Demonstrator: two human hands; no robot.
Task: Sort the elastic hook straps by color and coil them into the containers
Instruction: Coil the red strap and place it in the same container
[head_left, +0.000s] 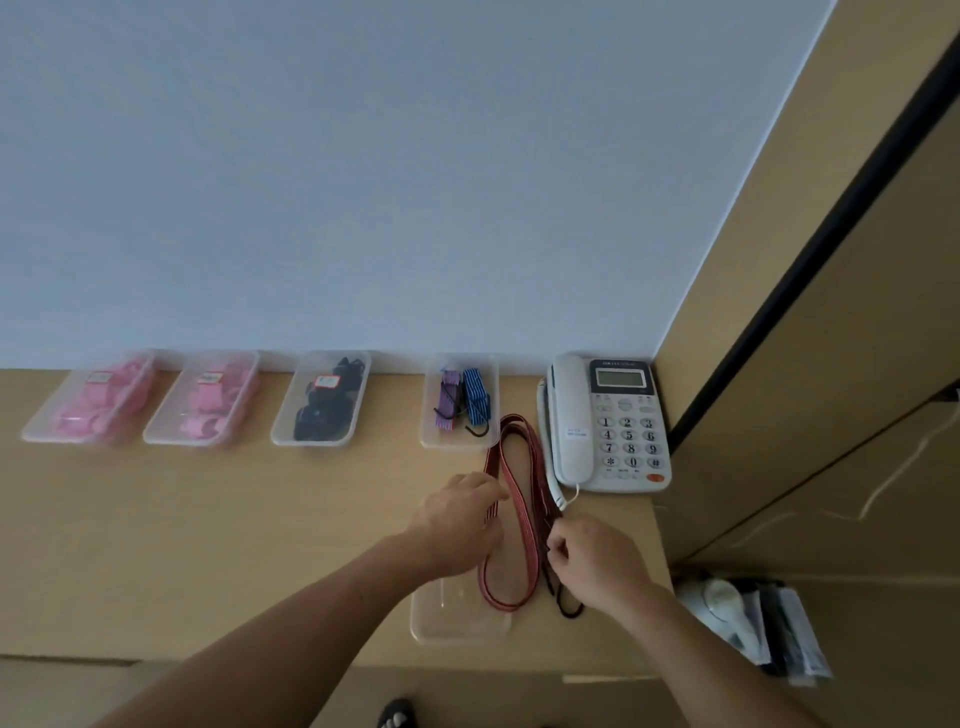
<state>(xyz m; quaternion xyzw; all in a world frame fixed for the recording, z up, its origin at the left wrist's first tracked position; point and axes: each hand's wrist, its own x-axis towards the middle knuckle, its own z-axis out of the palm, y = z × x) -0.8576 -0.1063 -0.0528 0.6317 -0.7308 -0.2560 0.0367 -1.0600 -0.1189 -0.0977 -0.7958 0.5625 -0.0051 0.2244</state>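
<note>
A long red striped elastic strap (521, 506) lies in loose loops on the wooden desk, its near end drooping over a clear container (447, 621) at the front edge. My left hand (460, 522) holds the strap's left strand. My right hand (597, 564) pinches the right strand near its black hook (566, 605). Along the wall stand two clear containers of pink straps (93, 400) (208, 402), one of black straps (324, 402), and one (460, 441) holding a purple strap (448, 397) and a blue strap (476, 397).
A white desk phone (605, 423) sits right of the red strap, its coiled cord touching the loops. A wooden cabinet wall (810, 364) bounds the desk on the right. Bags (753, 618) lie on the floor beyond the desk's right edge.
</note>
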